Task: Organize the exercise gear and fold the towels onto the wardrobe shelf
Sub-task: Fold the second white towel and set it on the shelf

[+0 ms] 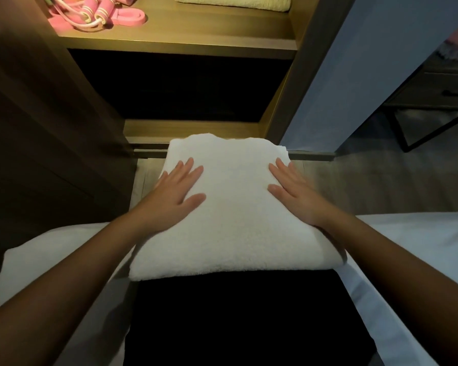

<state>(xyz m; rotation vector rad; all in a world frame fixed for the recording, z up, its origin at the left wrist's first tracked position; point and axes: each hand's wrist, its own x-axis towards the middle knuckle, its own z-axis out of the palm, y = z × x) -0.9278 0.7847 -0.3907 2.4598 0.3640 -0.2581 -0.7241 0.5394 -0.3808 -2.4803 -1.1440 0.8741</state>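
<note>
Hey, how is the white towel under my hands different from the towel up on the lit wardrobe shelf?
The white towel is bright white; the shelf towel looks pale cream. The white towel lies low, outside the wardrobe, with the left hand and right hand flat on it; the shelf towel sits untouched on the wardrobe shelf, beside the pink exercise gear. Both are folded flat.
</note>
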